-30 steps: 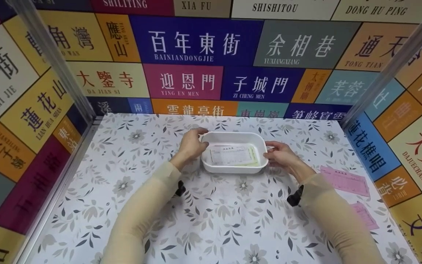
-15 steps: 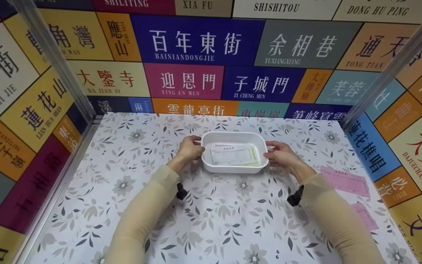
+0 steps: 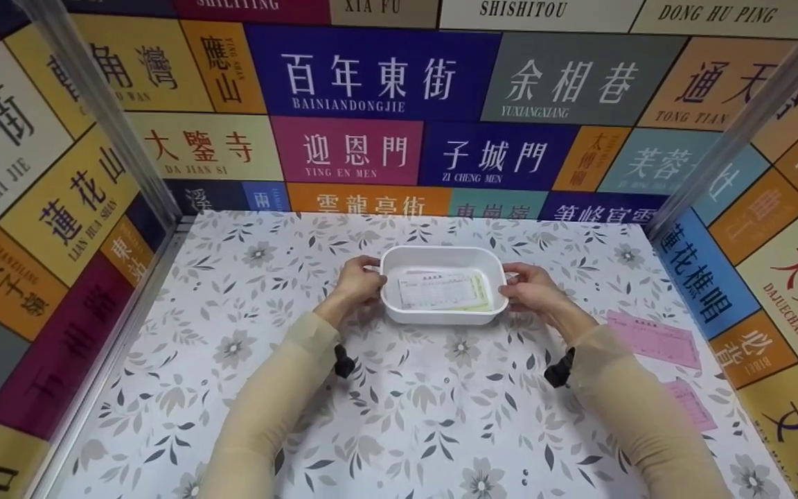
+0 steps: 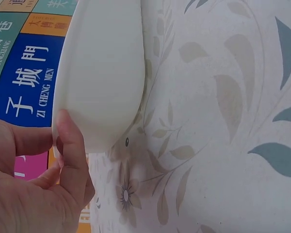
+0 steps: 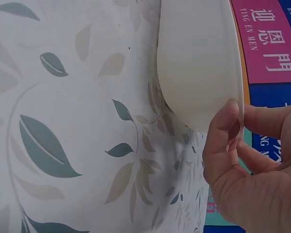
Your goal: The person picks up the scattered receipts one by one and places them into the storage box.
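A white rectangular plastic basin with rounded corners stands in the middle of the table in the head view. Inside it lie a white printed slip on top and a yellow-green slip peeking out beneath, with a sliver of pink at the back. My left hand pinches the basin's left end at the rim, one fingertip against the outer wall in the left wrist view. At the opposite end, my right hand holds the rim in the same way. Whether the basin's base touches the table cannot be told.
Two pink printed slips, the farther pink slip and the nearer pink slip, lie at the table's right side by my right sleeve. A floral cloth covers the table. Sign-printed walls close off the back and sides.
My left hand, earlier with its thumb over the basin's left rim, has shifted slightly down and outward along that end. The right hand keeps its hold, and the basin stays in place.
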A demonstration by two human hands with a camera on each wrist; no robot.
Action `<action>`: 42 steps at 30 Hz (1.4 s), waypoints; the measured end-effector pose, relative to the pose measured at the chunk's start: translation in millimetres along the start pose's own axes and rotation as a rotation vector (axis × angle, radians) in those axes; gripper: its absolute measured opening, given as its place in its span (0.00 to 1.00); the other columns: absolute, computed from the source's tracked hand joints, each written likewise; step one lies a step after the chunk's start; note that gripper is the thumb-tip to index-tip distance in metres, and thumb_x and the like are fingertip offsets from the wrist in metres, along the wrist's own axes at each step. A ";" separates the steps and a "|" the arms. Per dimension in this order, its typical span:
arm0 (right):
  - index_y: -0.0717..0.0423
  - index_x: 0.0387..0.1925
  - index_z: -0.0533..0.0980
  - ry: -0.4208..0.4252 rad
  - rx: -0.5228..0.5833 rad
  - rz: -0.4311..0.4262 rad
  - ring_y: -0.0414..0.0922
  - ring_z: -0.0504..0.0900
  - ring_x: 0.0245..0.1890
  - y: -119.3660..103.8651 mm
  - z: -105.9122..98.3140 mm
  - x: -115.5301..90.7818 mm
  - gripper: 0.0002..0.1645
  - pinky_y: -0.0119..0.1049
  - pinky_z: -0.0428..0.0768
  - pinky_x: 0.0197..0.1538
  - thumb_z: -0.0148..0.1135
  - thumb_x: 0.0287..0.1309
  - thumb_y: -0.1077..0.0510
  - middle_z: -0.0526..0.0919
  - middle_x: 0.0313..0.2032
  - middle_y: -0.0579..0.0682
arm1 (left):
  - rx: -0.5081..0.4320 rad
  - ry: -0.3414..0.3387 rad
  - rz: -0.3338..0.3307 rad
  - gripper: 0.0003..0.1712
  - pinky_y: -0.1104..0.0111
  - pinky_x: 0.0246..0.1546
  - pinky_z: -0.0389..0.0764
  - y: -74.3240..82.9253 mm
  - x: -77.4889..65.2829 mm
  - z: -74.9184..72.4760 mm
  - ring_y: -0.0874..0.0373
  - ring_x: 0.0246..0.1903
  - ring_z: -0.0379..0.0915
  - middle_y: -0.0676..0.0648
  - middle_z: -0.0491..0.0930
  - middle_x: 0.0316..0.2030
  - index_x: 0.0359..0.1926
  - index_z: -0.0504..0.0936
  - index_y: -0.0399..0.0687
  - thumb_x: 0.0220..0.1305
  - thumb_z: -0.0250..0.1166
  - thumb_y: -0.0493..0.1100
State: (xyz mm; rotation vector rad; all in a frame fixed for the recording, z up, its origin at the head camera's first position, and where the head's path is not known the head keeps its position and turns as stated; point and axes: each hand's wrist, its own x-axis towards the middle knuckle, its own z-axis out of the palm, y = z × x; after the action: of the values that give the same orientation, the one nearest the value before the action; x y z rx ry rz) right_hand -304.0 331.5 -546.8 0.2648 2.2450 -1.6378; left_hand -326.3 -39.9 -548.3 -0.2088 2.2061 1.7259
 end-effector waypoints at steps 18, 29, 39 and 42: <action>0.64 0.82 0.68 -0.050 -0.259 -0.103 0.39 0.90 0.42 4.4 -20.4 -14.7 0.40 0.37 0.93 0.48 0.68 0.78 0.53 0.87 0.59 0.62 | -0.031 0.052 0.019 0.31 0.68 0.24 0.80 -8.6 3.2 2.4 0.64 0.19 0.73 0.51 0.79 0.33 0.72 0.78 0.35 0.68 0.61 0.29; 0.69 0.76 0.73 -0.061 -0.495 -0.287 0.64 0.87 0.63 18.7 -73.0 -35.7 0.40 0.31 0.86 0.57 0.76 0.69 0.57 0.84 0.66 0.74 | 0.006 0.066 -0.012 0.30 0.64 0.34 0.91 -4.6 2.9 2.2 0.58 0.30 0.81 0.48 0.81 0.41 0.73 0.79 0.41 0.71 0.63 0.32; 0.69 0.76 0.74 -0.098 -0.632 -0.324 0.74 0.80 0.69 43.3 -137.0 -55.7 0.41 0.62 0.83 0.71 0.76 0.67 0.60 0.81 0.71 0.75 | 0.022 0.046 -0.029 0.30 0.60 0.43 0.94 -1.6 2.3 2.9 0.57 0.33 0.82 0.47 0.82 0.45 0.73 0.79 0.44 0.71 0.63 0.34; 0.69 0.77 0.72 -0.082 -0.663 -0.296 0.76 0.79 0.70 52.7 -154.9 -62.7 0.41 0.68 0.81 0.72 0.76 0.68 0.59 0.79 0.71 0.76 | 0.018 0.040 -0.004 0.31 0.59 0.43 0.94 -1.9 1.7 3.2 0.57 0.34 0.83 0.47 0.82 0.45 0.74 0.79 0.42 0.71 0.63 0.34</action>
State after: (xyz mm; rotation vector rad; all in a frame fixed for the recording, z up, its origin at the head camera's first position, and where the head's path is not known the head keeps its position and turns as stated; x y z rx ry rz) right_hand -253.8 498.2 -527.1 -0.3090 2.6955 -0.9005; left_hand -326.8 -37.1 -551.4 -0.2454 2.2474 1.7132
